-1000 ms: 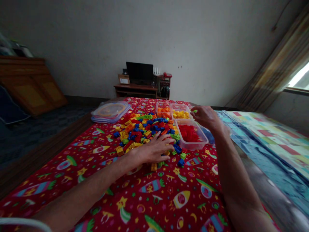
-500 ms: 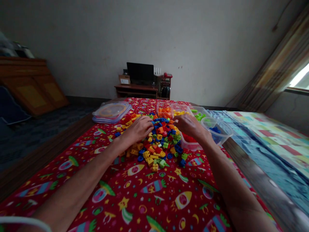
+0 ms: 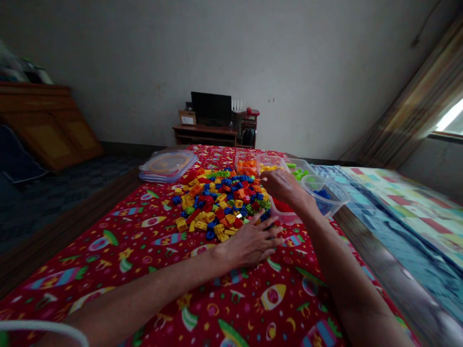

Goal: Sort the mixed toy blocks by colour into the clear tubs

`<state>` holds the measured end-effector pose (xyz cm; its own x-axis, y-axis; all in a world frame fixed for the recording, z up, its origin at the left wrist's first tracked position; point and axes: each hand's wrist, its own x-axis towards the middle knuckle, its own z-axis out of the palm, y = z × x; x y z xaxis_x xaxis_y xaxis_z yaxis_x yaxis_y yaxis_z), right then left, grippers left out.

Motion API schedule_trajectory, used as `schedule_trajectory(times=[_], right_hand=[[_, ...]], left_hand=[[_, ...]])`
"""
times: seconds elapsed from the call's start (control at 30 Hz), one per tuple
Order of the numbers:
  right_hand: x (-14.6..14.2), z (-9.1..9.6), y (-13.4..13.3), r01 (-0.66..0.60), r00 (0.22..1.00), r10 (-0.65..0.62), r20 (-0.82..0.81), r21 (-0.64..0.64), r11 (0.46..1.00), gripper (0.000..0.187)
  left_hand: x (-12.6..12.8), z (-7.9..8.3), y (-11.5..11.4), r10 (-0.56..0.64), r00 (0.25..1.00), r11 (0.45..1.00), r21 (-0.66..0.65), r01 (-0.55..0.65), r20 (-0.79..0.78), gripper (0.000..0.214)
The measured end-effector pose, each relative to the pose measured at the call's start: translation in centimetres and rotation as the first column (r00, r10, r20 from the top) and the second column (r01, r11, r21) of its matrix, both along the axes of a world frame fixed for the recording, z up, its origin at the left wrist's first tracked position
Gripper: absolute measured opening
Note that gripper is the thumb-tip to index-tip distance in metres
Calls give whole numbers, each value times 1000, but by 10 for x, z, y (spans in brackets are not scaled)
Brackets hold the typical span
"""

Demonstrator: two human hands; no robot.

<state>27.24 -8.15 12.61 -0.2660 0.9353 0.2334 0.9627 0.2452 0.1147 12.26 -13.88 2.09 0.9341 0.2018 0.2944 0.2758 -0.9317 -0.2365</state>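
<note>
A heap of mixed building blocks (image 3: 220,198) in red, yellow, blue, green and orange lies on the red patterned tablecloth (image 3: 159,289). At the heap's near right edge my left hand (image 3: 253,241) rests palm down with its fingers spread, covering some blocks there. My right hand (image 3: 284,187) hovers over the right side of the heap, beside the clear tubs, its fingers bent and pressed together. Whatever its fingertips hold, if anything, is too small to name. Just below that hand stands a clear tub with red blocks (image 3: 282,206), partly hidden by the wrist.
Further clear tubs hold orange blocks (image 3: 247,166), yellow blocks (image 3: 269,168), green blocks (image 3: 299,173) and blue blocks (image 3: 322,194). Stacked lids (image 3: 168,165) lie at the back left. A bed (image 3: 415,212) adjoins the table's right side; a monitor (image 3: 211,108) stands beyond.
My left hand has moved from the heap's far left side toward me and rightward, its fingers now spread at the near right edge. My right hand has hardly moved.
</note>
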Motion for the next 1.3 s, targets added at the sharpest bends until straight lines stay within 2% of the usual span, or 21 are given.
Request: schedule_trajectory(times=[0.13, 0.27, 0.4, 0.53, 0.7, 0.83, 1.0, 1.1, 1.3], right_hand=[[-2, -5, 3, -35, 999, 37, 33, -60, 998, 32], [-3, -10, 3, -84, 991, 97, 93, -132, 988, 33], [-6, -13, -2, -33, 982, 61, 177, -155, 987, 31], [-15, -18, -12, 4, 979, 27, 201, -153, 988, 30], [-31, -24, -20, 15, 981, 25, 193, -201, 979, 34], [-28, -24, -16, -22, 981, 58, 187, -188, 982, 35], [-11, -15, -7, -51, 981, 87, 173, -201, 978, 26], [-8, -13, -3, -55, 983, 90, 158, -212, 976, 25], [-8, -14, 1, -45, 990, 62, 129, -131, 990, 34]], left_hand=[[-6, 6, 18, 155, 988, 984, 82, -155, 12, 20], [-18, 17, 35, 253, 966, 959, 121, -257, 45, 13], [-38, 29, 57, 330, 939, 929, 143, -342, 100, 15], [-61, 32, 80, 374, 911, 916, 85, -392, 173, 16], [-80, 25, 102, 431, 866, 902, -81, -425, 254, 17], [-84, 19, 108, 462, 848, 886, -159, -435, 261, 23], [-86, 16, 108, 487, 841, 868, -239, -436, 234, 34], [-86, 14, 109, 495, 840, 864, -234, -446, 223, 36], [-87, 11, 108, 478, 839, 876, -209, -434, 260, 35]])
